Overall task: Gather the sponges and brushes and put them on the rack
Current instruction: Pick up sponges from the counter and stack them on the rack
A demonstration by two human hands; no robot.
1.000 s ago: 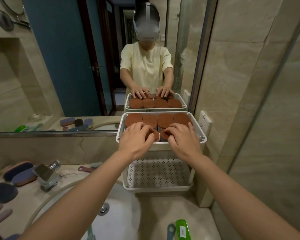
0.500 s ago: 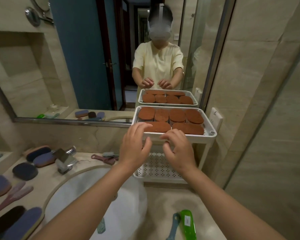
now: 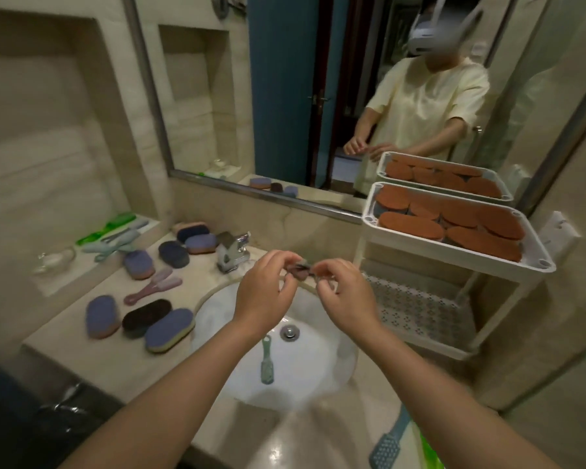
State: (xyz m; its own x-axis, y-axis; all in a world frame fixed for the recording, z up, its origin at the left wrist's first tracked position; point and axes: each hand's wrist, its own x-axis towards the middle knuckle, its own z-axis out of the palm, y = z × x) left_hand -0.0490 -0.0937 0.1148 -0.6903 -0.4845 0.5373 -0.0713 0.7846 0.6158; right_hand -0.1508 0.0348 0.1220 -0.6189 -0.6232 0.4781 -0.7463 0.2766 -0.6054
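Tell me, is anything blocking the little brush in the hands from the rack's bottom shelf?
Nothing visible. The left hand and right hand pinch the brush beside the bottom shelf, its near side open.

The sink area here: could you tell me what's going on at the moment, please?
A person stands at the bathroom sink, left hand and right hand both pinching a small mauve item, probably a brush, above it. The white rack already holds brown-faced sponges on its top tier. On the counter to the left lie blue and dark sponges and pink brushes; a green brush lies in the sink.
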